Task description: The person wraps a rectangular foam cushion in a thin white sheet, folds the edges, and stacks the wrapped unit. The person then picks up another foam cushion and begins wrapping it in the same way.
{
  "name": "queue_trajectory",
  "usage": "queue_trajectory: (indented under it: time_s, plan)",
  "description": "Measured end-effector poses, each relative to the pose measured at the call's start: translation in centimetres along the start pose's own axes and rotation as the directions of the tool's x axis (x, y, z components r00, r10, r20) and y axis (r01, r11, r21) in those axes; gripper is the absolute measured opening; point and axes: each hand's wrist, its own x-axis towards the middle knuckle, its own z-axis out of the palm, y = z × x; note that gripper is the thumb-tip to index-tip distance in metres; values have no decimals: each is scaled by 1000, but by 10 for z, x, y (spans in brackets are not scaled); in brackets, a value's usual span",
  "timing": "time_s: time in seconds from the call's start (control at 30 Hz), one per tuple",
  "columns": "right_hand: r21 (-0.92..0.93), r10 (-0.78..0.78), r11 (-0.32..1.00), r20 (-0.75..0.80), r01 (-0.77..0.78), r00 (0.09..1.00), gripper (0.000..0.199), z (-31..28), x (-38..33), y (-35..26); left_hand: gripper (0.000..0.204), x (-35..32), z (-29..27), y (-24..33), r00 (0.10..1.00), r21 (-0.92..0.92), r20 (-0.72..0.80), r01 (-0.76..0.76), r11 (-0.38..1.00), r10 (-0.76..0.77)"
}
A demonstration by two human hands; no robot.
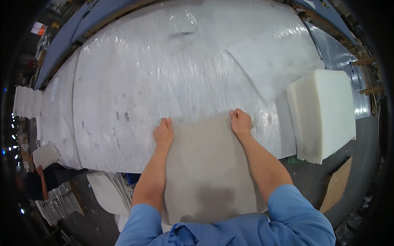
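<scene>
A beige, fabric-like cushion or panel (207, 164) lies between my arms, from my chest to the near part of a large table wrapped in clear plastic film (135, 82). My left hand (164, 132) is closed on its far left corner. At the far right corner, my right hand (241, 121) pinches the edge between thumb and fingers. The panel's near end meets my blue shirt, and its underside is hidden.
A stack of white foam pieces (324, 115) stands at the table's right end. Loose white sheeting (275, 65) lies nearby. Pale panels (107, 190) lean below the table's left side. Far left, another person holds a light panel (46, 156). Brown cardboard (336, 184) rests lower right.
</scene>
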Motion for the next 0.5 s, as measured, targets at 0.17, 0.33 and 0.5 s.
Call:
queue_trajectory:
  time_s: [0.17, 0.33, 0.5]
  plan:
    - [64, 16, 998, -21, -15, 1000, 30, 5, 7, -3, 42, 18, 13, -2, 997, 10, -31, 77, 997, -77]
    - [36, -9, 999, -35, 11, 999, 31, 7, 12, -7, 42, 20, 16, -6, 997, 7, -53, 64, 998, -64]
    - [27, -6, 1000, 2, 6, 1000, 29, 1, 10, -11, 44, 16, -1, 3, 991, -11, 130, 40, 999, -39]
